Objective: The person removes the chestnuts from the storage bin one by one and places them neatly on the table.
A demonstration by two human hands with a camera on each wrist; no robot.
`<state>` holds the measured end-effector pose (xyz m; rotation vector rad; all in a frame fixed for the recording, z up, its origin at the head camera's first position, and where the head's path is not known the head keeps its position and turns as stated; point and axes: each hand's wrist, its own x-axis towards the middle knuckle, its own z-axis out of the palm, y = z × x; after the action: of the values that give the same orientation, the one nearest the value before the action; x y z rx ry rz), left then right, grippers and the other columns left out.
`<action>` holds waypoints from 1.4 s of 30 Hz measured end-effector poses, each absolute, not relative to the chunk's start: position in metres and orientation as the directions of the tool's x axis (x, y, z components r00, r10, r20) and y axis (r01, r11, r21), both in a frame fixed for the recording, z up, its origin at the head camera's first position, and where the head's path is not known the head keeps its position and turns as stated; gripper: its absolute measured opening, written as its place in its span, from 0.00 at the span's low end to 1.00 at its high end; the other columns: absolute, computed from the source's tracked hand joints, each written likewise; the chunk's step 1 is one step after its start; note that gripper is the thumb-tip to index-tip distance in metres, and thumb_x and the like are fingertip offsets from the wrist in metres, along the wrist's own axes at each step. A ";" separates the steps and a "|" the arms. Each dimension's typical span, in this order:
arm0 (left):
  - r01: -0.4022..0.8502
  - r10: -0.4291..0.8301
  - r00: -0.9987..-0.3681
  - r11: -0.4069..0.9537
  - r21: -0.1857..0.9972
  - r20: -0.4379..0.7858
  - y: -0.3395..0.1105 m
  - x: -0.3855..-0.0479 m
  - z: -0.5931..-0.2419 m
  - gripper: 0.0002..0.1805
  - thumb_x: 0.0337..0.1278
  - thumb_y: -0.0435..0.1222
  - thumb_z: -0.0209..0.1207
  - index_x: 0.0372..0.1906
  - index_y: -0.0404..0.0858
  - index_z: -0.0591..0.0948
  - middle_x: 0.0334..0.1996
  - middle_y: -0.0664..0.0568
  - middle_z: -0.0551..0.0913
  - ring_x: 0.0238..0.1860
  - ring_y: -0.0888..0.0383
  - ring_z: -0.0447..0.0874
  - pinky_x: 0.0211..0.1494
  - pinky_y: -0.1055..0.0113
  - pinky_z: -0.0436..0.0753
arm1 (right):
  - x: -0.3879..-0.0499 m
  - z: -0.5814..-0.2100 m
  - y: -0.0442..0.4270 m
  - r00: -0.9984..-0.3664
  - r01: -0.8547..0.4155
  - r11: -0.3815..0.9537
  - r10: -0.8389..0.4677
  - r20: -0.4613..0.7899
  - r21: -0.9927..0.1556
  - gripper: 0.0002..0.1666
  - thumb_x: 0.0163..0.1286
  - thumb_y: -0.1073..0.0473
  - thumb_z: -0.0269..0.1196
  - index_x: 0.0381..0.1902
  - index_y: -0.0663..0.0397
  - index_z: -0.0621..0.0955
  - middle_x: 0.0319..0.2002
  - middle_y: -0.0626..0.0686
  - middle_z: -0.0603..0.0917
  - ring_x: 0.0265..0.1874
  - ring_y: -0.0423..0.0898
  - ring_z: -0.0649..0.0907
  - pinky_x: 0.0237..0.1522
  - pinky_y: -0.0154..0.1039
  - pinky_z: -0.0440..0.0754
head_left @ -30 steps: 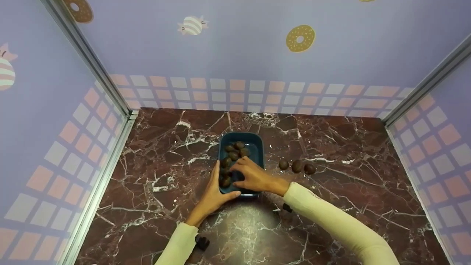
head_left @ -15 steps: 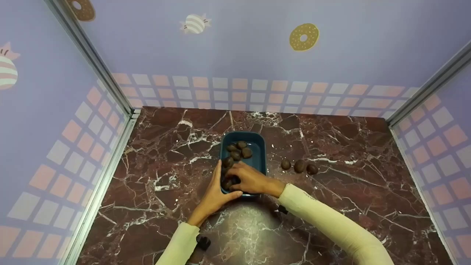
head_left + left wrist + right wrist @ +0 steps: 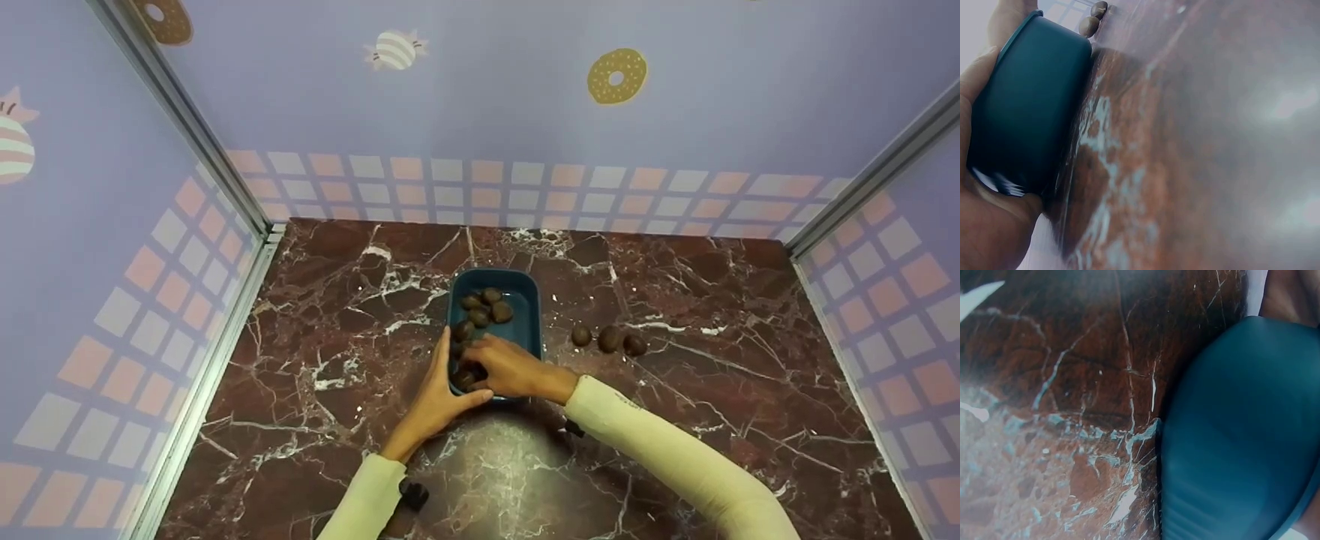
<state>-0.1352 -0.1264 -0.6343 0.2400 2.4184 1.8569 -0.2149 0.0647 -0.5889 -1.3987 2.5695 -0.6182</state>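
Because the fingers of the right hand (image 3: 514, 367) are now brought farther left than a second ago, the rounded brown nut-like pieces (image 3: 463, 380) at the near-left end of the blue-green box (image 3: 538, 315) are reached, though whether one is pinched cannot be told. The box's left side and near end are braced by the left hand (image 3: 441, 397), fingers straight, thumb spread. Outside its smooth, round-cornered walls, three more pieces (image 3: 608, 339) are lined up rightward on a dark-red, white-veined, marble-like surface (image 3: 330, 420).
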 end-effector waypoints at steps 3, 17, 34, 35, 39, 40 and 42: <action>0.068 0.172 -0.985 0.253 0.965 0.024 -0.126 -0.135 -0.636 0.73 0.61 0.50 0.81 0.92 0.44 0.37 0.91 0.38 0.34 0.90 0.37 0.35 0.86 0.32 0.47 | -0.215 -0.588 0.068 -0.567 -0.757 0.495 -0.822 0.051 -0.428 0.20 0.67 0.52 0.81 0.52 0.54 0.90 0.51 0.53 0.91 0.52 0.55 0.86 0.58 0.53 0.85; 0.053 0.169 -0.986 0.271 0.961 0.007 -0.128 -0.135 -0.635 0.73 0.60 0.50 0.81 0.92 0.42 0.38 0.91 0.38 0.35 0.89 0.35 0.38 0.85 0.29 0.50 | -0.223 -0.569 0.106 -0.618 -0.716 0.486 -0.776 0.130 -0.501 0.20 0.67 0.55 0.81 0.53 0.56 0.91 0.51 0.54 0.92 0.53 0.53 0.84 0.58 0.51 0.85; 0.062 0.161 -0.987 0.258 0.964 0.021 -0.126 -0.136 -0.635 0.74 0.58 0.50 0.82 0.93 0.46 0.39 0.91 0.40 0.37 0.90 0.37 0.38 0.85 0.31 0.50 | -0.218 -0.561 0.146 -0.734 -0.617 0.517 -0.650 0.197 -0.594 0.21 0.67 0.53 0.80 0.55 0.55 0.89 0.51 0.54 0.87 0.52 0.51 0.82 0.56 0.53 0.85; 0.064 0.162 -0.987 0.257 0.964 0.022 -0.127 -0.136 -0.636 0.74 0.58 0.49 0.82 0.93 0.46 0.38 0.91 0.41 0.37 0.90 0.37 0.38 0.85 0.31 0.50 | -0.218 -0.560 0.148 -0.740 -0.611 0.521 -0.643 0.197 -0.596 0.22 0.67 0.54 0.80 0.55 0.55 0.89 0.51 0.54 0.87 0.52 0.51 0.82 0.56 0.53 0.85; 0.072 0.161 -0.986 0.255 0.964 0.031 -0.126 -0.136 -0.635 0.74 0.58 0.50 0.82 0.92 0.45 0.38 0.91 0.41 0.38 0.90 0.38 0.38 0.86 0.32 0.49 | -0.216 -0.558 0.156 -0.754 -0.601 0.523 -0.622 0.212 -0.604 0.22 0.66 0.54 0.80 0.55 0.55 0.89 0.50 0.54 0.85 0.50 0.54 0.83 0.53 0.53 0.84; 0.071 0.161 -0.987 0.255 0.964 0.030 -0.126 -0.136 -0.635 0.74 0.58 0.50 0.82 0.92 0.45 0.38 0.91 0.41 0.38 0.90 0.38 0.38 0.86 0.32 0.49 | -0.215 -0.558 0.159 -0.758 -0.597 0.523 -0.616 0.215 -0.608 0.22 0.66 0.54 0.80 0.54 0.55 0.89 0.50 0.54 0.85 0.49 0.56 0.83 0.53 0.54 0.84; 0.066 0.158 -0.987 0.257 0.964 0.026 -0.126 -0.136 -0.634 0.74 0.58 0.50 0.82 0.92 0.44 0.38 0.91 0.40 0.38 0.90 0.38 0.38 0.86 0.33 0.49 | -0.215 -0.558 0.163 -0.761 -0.596 0.520 -0.608 0.224 -0.612 0.22 0.65 0.55 0.80 0.54 0.55 0.89 0.50 0.55 0.85 0.49 0.60 0.83 0.52 0.54 0.84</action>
<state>-0.1359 -0.1257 -0.6340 0.2166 2.4294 1.8578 -0.2147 0.1627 -0.5576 -1.0784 2.7229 -1.0863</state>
